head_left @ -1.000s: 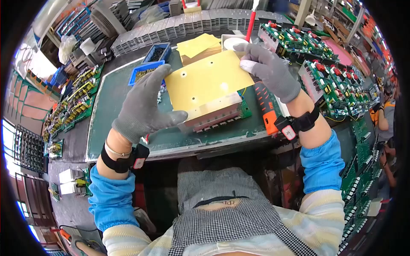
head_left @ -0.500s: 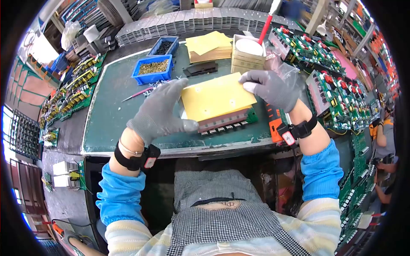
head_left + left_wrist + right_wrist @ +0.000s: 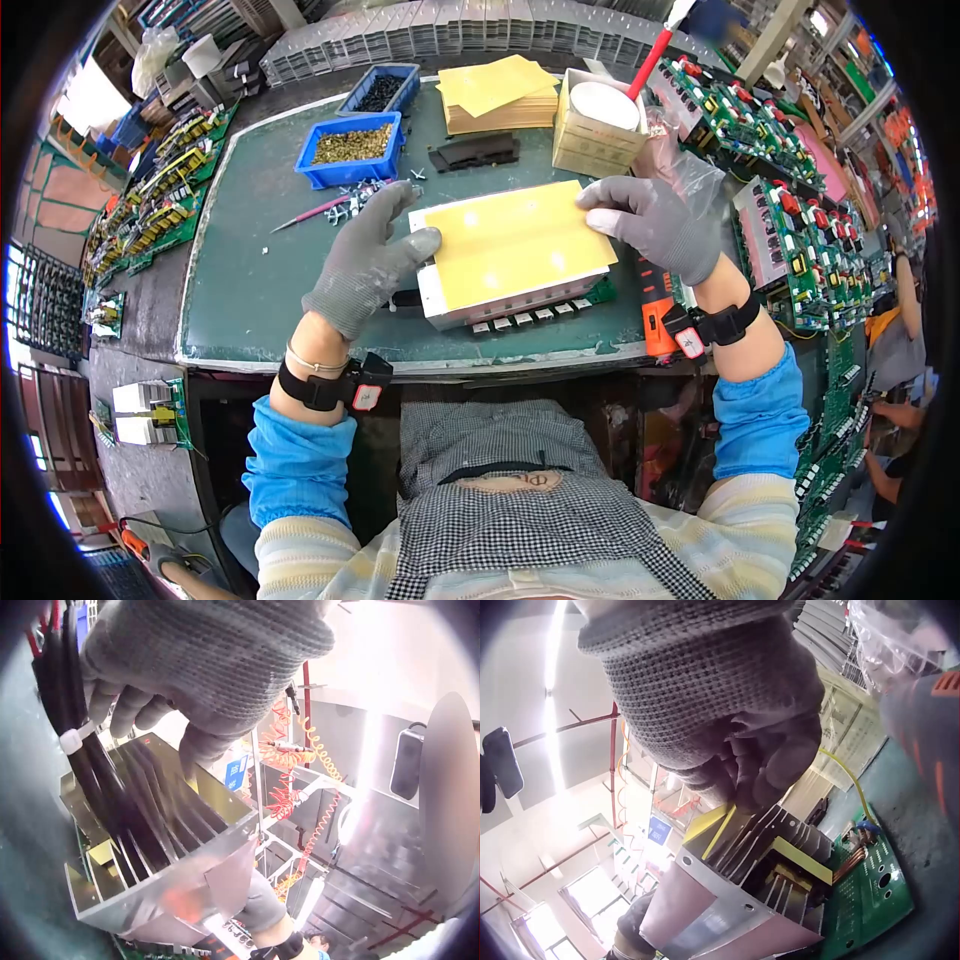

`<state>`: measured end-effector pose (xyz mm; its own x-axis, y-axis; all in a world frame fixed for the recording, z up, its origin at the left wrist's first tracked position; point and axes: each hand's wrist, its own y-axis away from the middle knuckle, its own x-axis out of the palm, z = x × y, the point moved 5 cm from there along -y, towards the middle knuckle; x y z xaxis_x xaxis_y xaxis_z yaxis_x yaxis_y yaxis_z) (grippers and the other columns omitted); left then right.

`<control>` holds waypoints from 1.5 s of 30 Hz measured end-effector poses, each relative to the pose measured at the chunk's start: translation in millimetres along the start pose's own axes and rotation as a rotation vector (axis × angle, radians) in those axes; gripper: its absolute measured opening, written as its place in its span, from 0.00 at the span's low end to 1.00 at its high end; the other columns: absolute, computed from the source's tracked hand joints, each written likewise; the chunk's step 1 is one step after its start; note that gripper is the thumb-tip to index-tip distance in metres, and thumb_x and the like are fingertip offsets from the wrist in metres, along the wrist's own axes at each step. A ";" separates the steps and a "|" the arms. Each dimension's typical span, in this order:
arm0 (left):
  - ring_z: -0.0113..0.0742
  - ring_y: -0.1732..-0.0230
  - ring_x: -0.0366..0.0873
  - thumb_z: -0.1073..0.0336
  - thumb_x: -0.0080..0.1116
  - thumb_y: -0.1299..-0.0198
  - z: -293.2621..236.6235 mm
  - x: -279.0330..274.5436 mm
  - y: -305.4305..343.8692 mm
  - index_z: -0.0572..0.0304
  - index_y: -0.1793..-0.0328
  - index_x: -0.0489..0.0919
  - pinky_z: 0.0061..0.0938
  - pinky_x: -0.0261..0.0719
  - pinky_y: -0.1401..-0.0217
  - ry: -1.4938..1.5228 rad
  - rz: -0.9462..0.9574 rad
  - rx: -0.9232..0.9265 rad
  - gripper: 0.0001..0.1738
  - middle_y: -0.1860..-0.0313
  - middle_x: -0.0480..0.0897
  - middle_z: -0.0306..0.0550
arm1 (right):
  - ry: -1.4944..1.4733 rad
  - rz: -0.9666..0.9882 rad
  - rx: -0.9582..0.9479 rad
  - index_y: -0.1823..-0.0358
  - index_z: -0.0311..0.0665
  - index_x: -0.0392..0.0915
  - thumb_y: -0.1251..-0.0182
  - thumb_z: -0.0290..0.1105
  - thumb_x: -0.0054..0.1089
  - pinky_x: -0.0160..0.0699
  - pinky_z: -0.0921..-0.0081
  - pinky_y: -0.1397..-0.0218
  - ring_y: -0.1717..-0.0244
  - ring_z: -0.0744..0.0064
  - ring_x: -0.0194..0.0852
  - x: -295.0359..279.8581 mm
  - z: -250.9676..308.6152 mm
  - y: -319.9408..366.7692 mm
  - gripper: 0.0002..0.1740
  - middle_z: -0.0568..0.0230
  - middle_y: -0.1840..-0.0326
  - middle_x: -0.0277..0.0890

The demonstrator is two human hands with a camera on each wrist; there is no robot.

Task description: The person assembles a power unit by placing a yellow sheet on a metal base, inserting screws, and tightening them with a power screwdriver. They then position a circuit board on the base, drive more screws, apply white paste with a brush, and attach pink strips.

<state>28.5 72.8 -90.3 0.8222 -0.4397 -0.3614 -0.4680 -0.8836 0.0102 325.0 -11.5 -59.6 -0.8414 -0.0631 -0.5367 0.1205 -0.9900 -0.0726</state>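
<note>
A yellow sheet (image 3: 520, 240) lies over the top of a finned metal heat sink (image 3: 432, 292), which sits on a green circuit board (image 3: 874, 900) at the near part of the bench. My gloved left hand (image 3: 372, 260) is at the sheet's left edge, thumb tip right at the edge and fingers loosely bent. In the left wrist view its fingers hang over the heat sink's fins (image 3: 161, 787). My gloved right hand (image 3: 655, 228) pinches the sheet's far right corner between thumb and fingers. The right wrist view shows those fingertips at the yellow edge (image 3: 714, 829).
Behind stand a blue bin of brass screws (image 3: 352, 148), a bin of black parts (image 3: 380, 92), a stack of yellow sheets (image 3: 500, 95) and a box with a white tub (image 3: 600, 120). An orange-and-grey power tool (image 3: 655, 310) lies at the right. A pink-handled screwdriver (image 3: 312, 212) lies left.
The sheet has come down from a tilted, raised position to lie flat over the heat sink. My left hand's spread fingers have drawn closer together at its left edge.
</note>
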 end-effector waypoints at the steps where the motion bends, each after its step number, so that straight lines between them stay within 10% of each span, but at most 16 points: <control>1: 0.47 0.26 0.69 0.57 0.68 0.38 -1.4 -0.2 -1.7 0.65 0.25 0.67 0.38 0.64 0.24 -0.020 -0.006 0.008 0.38 0.29 0.75 0.57 | -0.014 0.002 0.018 0.51 0.30 0.82 0.31 0.32 0.63 0.77 0.77 0.48 0.55 0.76 0.79 -0.1 -0.6 -0.7 0.13 0.61 0.57 0.84; 24: 0.47 0.29 0.72 0.54 0.65 0.36 4.4 -1.2 0.5 0.68 0.27 0.70 0.36 0.68 0.27 0.051 -0.007 -0.031 0.36 0.32 0.76 0.59 | 0.336 0.072 -0.096 0.49 0.32 0.81 0.33 0.35 0.60 0.76 0.70 0.58 0.65 0.67 0.79 -4.9 18.8 -4.9 0.16 0.59 0.69 0.79; 30: 0.41 0.40 0.79 0.53 0.65 0.36 -0.6 -76.3 -25.9 0.69 0.31 0.73 0.33 0.74 0.34 -0.032 -0.193 0.061 0.34 0.39 0.82 0.57 | 0.420 -0.050 -0.041 0.41 0.36 0.78 0.35 0.33 0.63 0.78 0.70 0.62 0.69 0.67 0.79 -20.6 53.2 10.1 0.21 0.59 0.69 0.80; 45: 0.52 0.41 0.82 0.56 0.69 0.50 3.2 -80.6 -267.4 0.52 0.34 0.81 0.40 0.79 0.38 -1.298 0.402 -0.107 0.33 0.43 0.85 0.56 | 0.571 0.052 -0.109 0.45 0.35 0.78 0.39 0.32 0.66 0.81 0.65 0.62 0.67 0.57 0.84 -15.3 84.4 17.5 0.20 0.59 0.68 0.82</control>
<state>86.3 345.0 -66.9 -0.2851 -0.2536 -0.9243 -0.5248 -0.7656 0.3720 295.5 -38.5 18.3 -0.4188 -0.0040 -0.9081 0.2330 -0.9670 -0.1032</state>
